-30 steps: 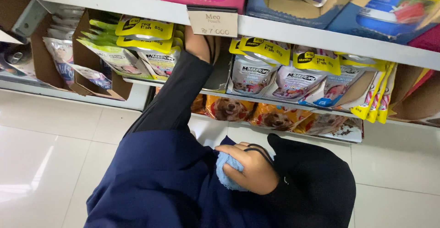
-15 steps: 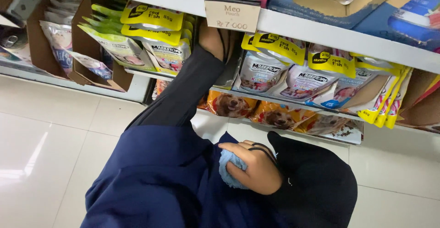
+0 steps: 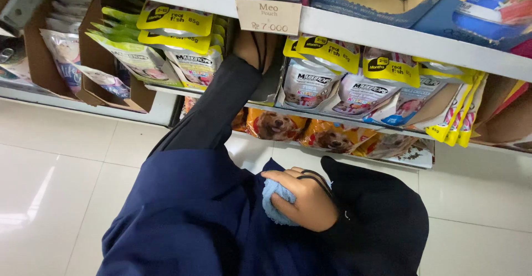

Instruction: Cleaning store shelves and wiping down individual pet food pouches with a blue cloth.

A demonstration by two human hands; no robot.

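Light blue fuzzy cloth [image 3: 272,199], bunched into a wad, clasped at lower centre, held against a dark blue garment, mostly covered by fingers

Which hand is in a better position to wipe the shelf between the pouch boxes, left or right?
Probably the right hand: it grips the blue cloth, though near the body. The left hand is already at that shelf gap but holds no cloth.
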